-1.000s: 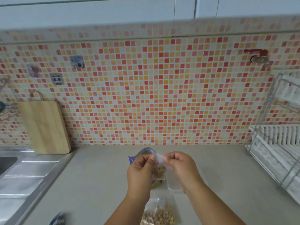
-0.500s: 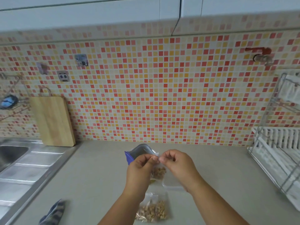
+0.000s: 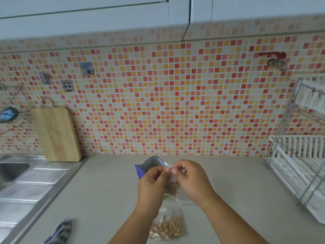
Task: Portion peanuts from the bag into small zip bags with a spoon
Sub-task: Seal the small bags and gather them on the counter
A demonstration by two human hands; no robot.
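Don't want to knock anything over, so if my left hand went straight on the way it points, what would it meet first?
Probably the open peanut bag just beyond the left hand, which pinches the small zip bag; depth between them is unclear.

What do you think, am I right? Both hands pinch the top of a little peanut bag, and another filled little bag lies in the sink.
Not quite. In the head view the other filled bag lies on the counter, not in the sink. The left hand and right hand do pinch the top of the little peanut bag.
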